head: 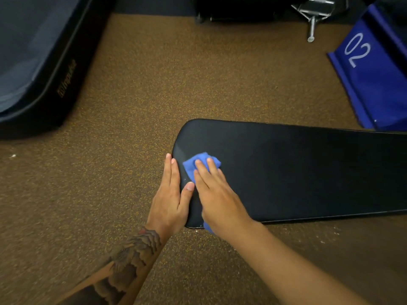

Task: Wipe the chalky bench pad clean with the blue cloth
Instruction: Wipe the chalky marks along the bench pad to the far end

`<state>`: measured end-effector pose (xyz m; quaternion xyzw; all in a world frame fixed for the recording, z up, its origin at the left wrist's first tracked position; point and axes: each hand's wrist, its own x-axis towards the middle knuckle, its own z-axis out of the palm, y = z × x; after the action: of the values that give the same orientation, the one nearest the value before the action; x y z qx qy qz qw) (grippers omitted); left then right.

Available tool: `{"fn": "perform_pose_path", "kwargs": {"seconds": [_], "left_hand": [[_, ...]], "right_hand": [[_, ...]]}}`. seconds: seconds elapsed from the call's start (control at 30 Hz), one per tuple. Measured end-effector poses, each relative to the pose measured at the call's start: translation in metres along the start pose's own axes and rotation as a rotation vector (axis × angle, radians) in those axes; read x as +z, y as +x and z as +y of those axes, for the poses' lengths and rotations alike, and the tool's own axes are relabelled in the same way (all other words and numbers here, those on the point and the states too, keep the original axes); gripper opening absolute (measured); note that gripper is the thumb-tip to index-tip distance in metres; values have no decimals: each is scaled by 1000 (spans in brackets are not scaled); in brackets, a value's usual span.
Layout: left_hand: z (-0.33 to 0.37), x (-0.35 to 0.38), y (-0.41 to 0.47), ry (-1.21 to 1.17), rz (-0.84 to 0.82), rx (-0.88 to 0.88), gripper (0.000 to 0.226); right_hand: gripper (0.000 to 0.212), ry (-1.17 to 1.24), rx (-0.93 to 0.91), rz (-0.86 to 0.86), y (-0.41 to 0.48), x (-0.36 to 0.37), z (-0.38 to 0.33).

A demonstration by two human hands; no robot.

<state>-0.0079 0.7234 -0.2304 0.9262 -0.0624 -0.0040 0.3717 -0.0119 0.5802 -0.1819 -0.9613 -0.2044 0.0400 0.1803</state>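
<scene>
A long black bench pad (297, 170) runs from the centre of the view to the right edge, with its rounded end on the left. Faint pale smears show near that end. My right hand (218, 197) lies flat on the blue cloth (193, 164) and presses it onto the pad close to the rounded end. Part of the cloth sticks out beyond my fingertips and a bit shows under my wrist. My left hand (170, 194) rests flat against the pad's rounded end, fingers together, thumb on the top surface, holding nothing.
Speckled brown rubber floor (132, 95) surrounds the pad. A large dark padded mat (37, 58) lies at the upper left. A blue block marked 02 (372, 73) stands at the upper right, with a metal bracket and pin (312, 18) and dark equipment at the top.
</scene>
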Motion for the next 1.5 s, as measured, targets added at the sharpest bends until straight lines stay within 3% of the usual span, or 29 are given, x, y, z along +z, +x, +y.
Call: {"fn": "perform_pose_path", "kwargs": {"seconds": [0.13, 0.3, 0.43, 0.6, 0.73, 0.83, 0.93, 1.03, 1.2, 1.33, 1.43, 1.5], "left_hand": [[2, -1, 0, -28, 1, -8, 78], [3, -1, -1, -44, 3, -9, 77], [1, 0, -1, -50, 3, -6, 77], [0, 1, -1, -54, 6, -11, 77], [3, 0, -1, -52, 12, -22, 77], [3, 0, -1, -49, 15, -21, 77], [2, 1, -1, -49, 11, -13, 77], [2, 1, -1, -66, 14, -13, 76], [2, 0, 0, -72, 23, -9, 76], [3, 0, -1, -89, 20, -15, 76], [2, 0, -1, -102, 15, -21, 76], [2, 1, -1, -123, 8, -24, 76]], "right_hand": [[67, -70, 82, 49, -9, -12, 23], [65, -101, 236, 71, 55, -15, 29], [65, -64, 173, 32, 46, -7, 14], [71, -104, -2, -11, -42, -3, -18], [85, -143, 93, -15, -66, -3, -4], [75, -129, 273, 91, -28, 0, 4], [49, -100, 355, 166, 4, 5, -16], [51, -118, 275, 227, -13, 21, -34], [60, -191, 45, 87, -77, 13, -28], [73, -173, 170, 64, -65, 4, -3], [51, -162, 259, 168, -28, 12, -14], [54, -148, 272, 205, -13, 19, -28]]}}
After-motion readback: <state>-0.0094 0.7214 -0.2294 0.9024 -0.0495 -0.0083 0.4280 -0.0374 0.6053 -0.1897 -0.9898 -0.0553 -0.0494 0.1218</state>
